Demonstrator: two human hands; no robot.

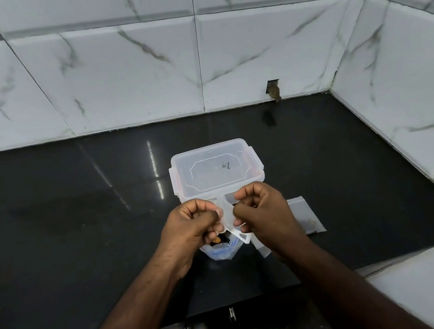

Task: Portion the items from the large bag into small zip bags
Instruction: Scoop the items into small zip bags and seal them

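Note:
A small clear zip bag is held above the dark counter between both hands. My left hand pinches its left edge and my right hand pinches its right edge, fingers curled. Just below my hands stands the large clear bag with blue print, its mouth open, showing small orange and dark items inside. Further flat small zip bags lie on the counter to the right, partly hidden by my right wrist.
A clear lidded plastic container with clip latches stands just behind my hands. The black counter ends at white marble-tiled walls behind and on the right. A white ledge sits at the near right.

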